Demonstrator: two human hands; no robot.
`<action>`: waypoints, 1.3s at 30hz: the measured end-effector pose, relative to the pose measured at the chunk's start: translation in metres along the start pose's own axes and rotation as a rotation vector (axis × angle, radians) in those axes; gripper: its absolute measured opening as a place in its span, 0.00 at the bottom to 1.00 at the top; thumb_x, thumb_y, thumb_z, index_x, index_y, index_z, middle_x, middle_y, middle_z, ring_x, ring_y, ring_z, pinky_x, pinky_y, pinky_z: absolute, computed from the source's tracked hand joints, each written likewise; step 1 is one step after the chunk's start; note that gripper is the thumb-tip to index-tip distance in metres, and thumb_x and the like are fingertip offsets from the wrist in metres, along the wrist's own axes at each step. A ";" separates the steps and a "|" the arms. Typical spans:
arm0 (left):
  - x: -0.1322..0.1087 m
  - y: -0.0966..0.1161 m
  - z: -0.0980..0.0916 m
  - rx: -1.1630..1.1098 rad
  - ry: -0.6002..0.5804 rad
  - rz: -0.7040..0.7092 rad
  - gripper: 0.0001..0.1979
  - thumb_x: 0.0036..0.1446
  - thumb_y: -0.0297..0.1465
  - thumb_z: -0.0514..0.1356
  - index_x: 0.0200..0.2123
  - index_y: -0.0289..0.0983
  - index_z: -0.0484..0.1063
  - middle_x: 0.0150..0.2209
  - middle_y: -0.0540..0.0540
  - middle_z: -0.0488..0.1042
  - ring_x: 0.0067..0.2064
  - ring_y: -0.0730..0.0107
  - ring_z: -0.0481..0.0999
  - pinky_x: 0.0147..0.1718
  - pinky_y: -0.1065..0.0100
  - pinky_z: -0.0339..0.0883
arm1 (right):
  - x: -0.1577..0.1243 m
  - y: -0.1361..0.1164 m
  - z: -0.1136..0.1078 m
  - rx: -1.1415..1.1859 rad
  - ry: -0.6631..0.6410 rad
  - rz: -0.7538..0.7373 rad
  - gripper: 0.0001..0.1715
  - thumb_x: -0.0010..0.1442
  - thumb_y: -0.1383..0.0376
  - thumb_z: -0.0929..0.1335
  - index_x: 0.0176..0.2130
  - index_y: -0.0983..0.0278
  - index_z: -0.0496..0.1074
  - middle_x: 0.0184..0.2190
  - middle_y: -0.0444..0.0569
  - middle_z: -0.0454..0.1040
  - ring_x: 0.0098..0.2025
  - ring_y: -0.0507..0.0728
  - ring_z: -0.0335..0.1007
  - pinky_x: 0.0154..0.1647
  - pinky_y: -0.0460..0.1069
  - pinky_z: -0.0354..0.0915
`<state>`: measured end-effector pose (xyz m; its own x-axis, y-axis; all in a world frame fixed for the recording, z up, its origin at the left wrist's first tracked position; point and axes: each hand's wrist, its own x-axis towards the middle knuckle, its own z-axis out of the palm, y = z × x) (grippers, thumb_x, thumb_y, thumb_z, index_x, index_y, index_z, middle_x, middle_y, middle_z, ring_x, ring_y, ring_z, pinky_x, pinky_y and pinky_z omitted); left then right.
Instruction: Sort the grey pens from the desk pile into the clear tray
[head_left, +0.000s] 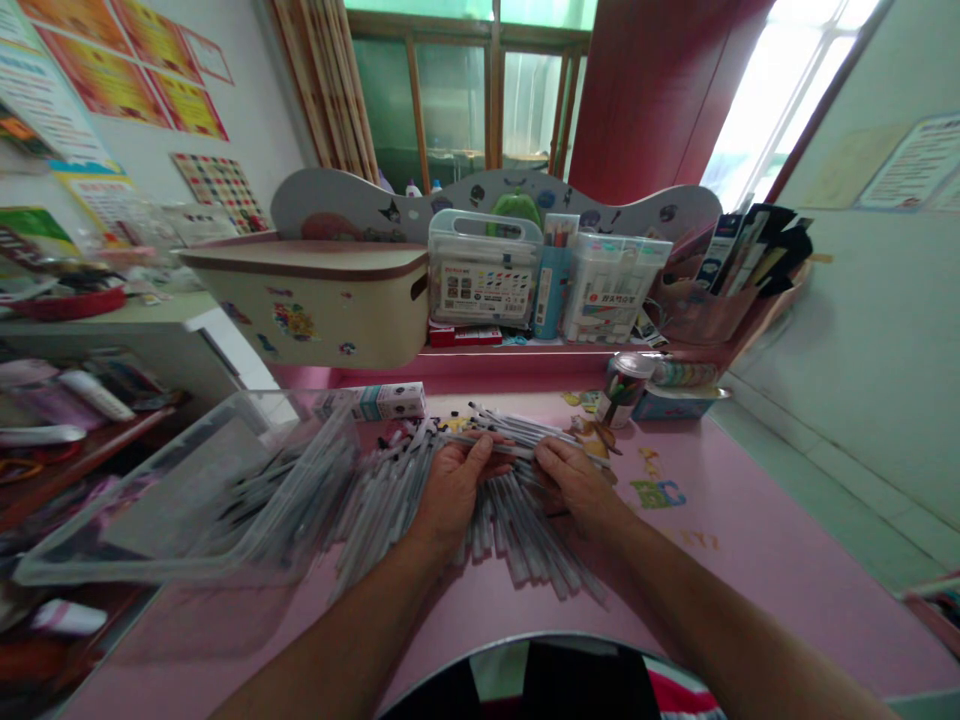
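A heap of slim translucent pens [525, 540] lies fanned out on the pink desk. Over the heap, my left hand [457, 475] is closed, thumb against fingers, on the end of a pen. My right hand [574, 480] is also closed, its thumb and fingers around the other end of what looks like the same pen. Part of it is hidden by my fingers. Behind my hands, more pens [510, 425] lie slantwise, some with dark tips. At the left stands a clear plastic box [187, 570] with several dark-tipped pens inside.
A small patterned carton [390, 401] lies behind the heap. Farther right stand a clear jar [624, 385] and a blue box [675, 402]. A cream lidded bin [337, 310], marker cases [487, 270] and a pen holder [705, 305] line the shelf.
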<state>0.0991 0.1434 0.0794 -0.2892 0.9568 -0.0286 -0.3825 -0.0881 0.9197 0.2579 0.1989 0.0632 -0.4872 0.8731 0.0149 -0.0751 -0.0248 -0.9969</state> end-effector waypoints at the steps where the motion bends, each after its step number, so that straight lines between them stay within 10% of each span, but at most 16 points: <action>1: 0.001 -0.001 -0.001 -0.005 0.024 0.009 0.16 0.51 0.42 0.66 0.34 0.34 0.76 0.33 0.45 0.80 0.34 0.68 0.80 0.35 0.69 0.74 | 0.000 0.001 0.000 0.053 -0.006 0.014 0.15 0.58 0.55 0.69 0.29 0.62 0.65 0.17 0.37 0.56 0.18 0.47 0.47 0.17 0.43 0.43; 10: 0.004 0.000 -0.005 0.045 0.141 0.129 0.18 0.57 0.46 0.60 0.34 0.35 0.73 0.31 0.46 0.78 0.30 0.70 0.77 0.28 0.71 0.70 | -0.003 -0.012 -0.006 0.585 -0.209 0.292 0.16 0.42 0.71 0.67 0.34 0.61 0.62 0.22 0.37 0.66 0.14 0.44 0.44 0.12 0.40 0.36; 17: -0.005 0.004 0.001 0.132 0.032 0.170 0.17 0.59 0.44 0.59 0.33 0.35 0.74 0.35 0.44 0.79 0.34 0.69 0.78 0.34 0.69 0.71 | -0.006 -0.008 0.001 0.378 -0.239 0.311 0.13 0.55 0.59 0.71 0.30 0.64 0.64 0.19 0.37 0.63 0.13 0.43 0.44 0.11 0.40 0.36; 28: 0.026 0.039 -0.020 -0.608 0.361 0.105 0.11 0.64 0.32 0.51 0.32 0.35 0.70 0.24 0.49 0.73 0.19 0.78 0.66 0.21 0.75 0.64 | 0.000 -0.004 -0.010 0.531 -0.175 0.200 0.15 0.47 0.65 0.68 0.18 0.62 0.57 0.10 0.34 0.50 0.12 0.45 0.36 0.11 0.43 0.37; 39: -0.008 0.005 0.014 -0.248 -0.051 -0.201 0.11 0.53 0.35 0.66 0.29 0.34 0.71 0.28 0.49 0.69 0.26 0.77 0.67 0.21 0.77 0.62 | -0.016 -0.010 0.014 -0.084 -0.120 -0.109 0.06 0.51 0.63 0.69 0.26 0.64 0.69 0.23 0.42 0.63 0.27 0.51 0.56 0.26 0.46 0.52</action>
<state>0.1115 0.1391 0.0895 -0.1441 0.9740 -0.1747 -0.6318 0.0453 0.7738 0.2546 0.1787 0.0740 -0.5809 0.8040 0.1271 -0.0622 0.1118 -0.9918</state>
